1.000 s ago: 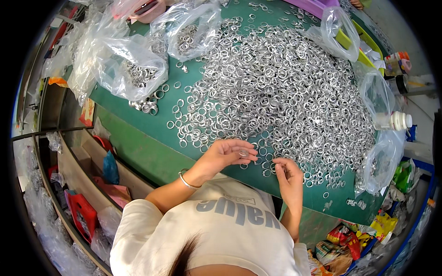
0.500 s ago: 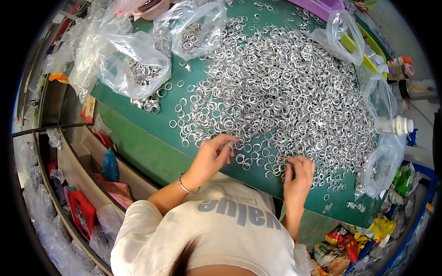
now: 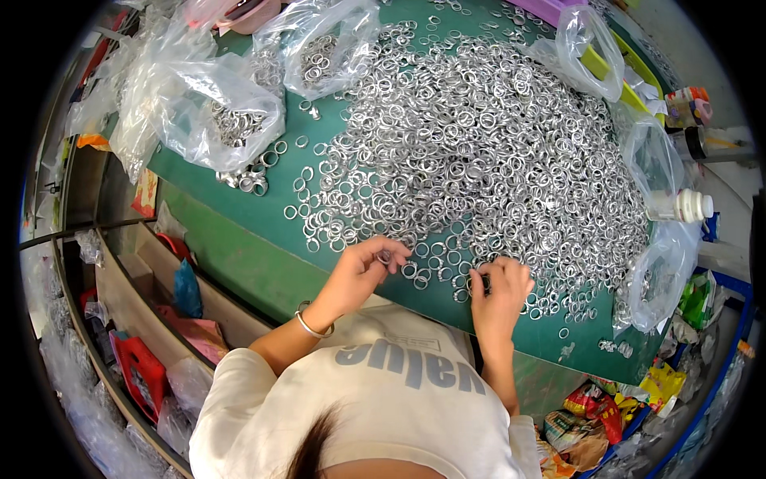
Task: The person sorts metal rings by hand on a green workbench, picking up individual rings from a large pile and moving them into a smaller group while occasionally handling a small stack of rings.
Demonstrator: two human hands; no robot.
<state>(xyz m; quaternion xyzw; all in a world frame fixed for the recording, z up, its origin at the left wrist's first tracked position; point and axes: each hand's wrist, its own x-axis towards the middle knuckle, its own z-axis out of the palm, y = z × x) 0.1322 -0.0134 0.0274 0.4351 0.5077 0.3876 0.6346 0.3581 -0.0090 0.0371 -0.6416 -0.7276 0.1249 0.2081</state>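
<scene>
A wide heap of silver-coloured metal rings (image 3: 487,144) covers much of the green table. My left hand (image 3: 363,271) is at the near left edge of the heap, its thumb and fingers closed on a small ring (image 3: 384,257). A bracelet circles that wrist. To the right, my right hand (image 3: 503,291) reaches the heap's near edge with fingers curled and fingertips among the rings. What lies between those fingertips is too small to make out. Loose rings (image 3: 435,262) lie in a thin layer between my two hands.
Clear plastic bags (image 3: 219,104) holding rings stand at the far left of the green table (image 3: 263,215). A yellow-green basket (image 3: 638,72), a white bottle (image 3: 682,206) and more bags line the right side. Drawers (image 3: 136,295) are at left; colourful packets (image 3: 590,415) fill a bin at lower right.
My right hand has moved slightly left along the heap's edge. My left hand stays near the same spot, turned a little, with the ring between its fingers. The whole view has shifted slightly.
</scene>
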